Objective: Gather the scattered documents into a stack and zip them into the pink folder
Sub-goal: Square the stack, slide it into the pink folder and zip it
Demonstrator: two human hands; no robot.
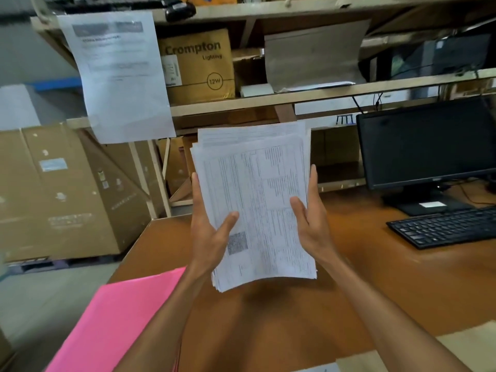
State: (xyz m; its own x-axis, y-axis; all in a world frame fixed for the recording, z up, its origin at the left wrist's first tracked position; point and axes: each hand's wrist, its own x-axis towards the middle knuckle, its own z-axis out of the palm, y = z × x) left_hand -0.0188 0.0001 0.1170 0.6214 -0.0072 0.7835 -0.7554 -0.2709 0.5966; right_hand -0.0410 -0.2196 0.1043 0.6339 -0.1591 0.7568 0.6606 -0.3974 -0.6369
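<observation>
The folder (115, 326) is lying flat at the near left of the desk (375, 277), partly under my left forearm. I judge it is sitting there so the papers can go straight down into it. I cannot tell from here whether its zip is open.

My left hand (209, 232) is gripping the stack (257, 205) along its left edge, thumb lying across the printed front and fingers running up behind. It is taking the weight from that side so the sheets are not fanning out.

The stack is hanging in the air between my hands, above the desk and touching nothing else. It is standing nearly upright and tilting a little to the left. The sheets are gathered but not squared, since the top edges are stepping apart and the bottom corners are splaying. That is why I am holding it on end: I am judging that the next move is tapping the bottom edge on the desk to even it.

My right hand (311, 224) is clasping the right edge, thumb on the front and fingers reaching straight up along the side. It is mirroring the left hand, palm facing palm, both wrists raised and forearms converging.

Further right, the keyboard (445, 229) and monitor (426, 146) are sitting well apart from the papers.
</observation>
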